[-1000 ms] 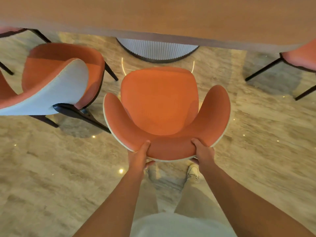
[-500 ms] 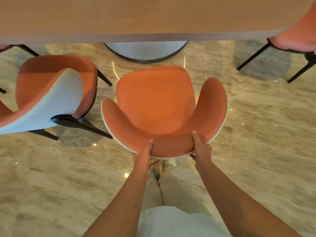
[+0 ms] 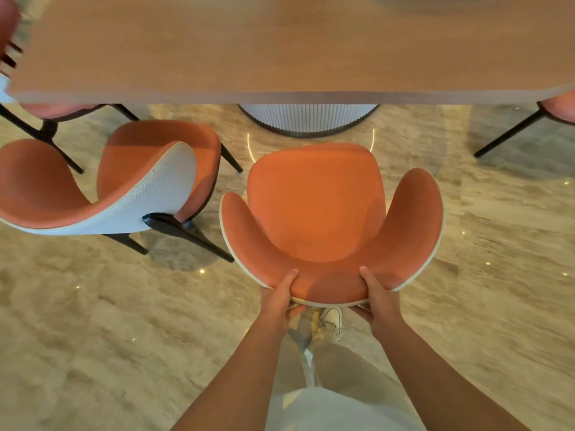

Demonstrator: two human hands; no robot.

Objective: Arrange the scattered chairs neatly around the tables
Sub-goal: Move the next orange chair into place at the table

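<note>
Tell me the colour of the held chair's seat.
Orange seat, with a pale outer shell edge; shown in the head view.

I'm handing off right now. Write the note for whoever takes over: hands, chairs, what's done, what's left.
Left hand and right hand both grip the back rim of the middle chair, thumbs on top.
That chair faces the table, seat not yet under its edge, in line with the ribbed base.
Left chair stands turned at an angle, close beside it.
Another chair sits partly tucked at the right.
Left: push the middle chair in, then straighten the left chair.
</note>
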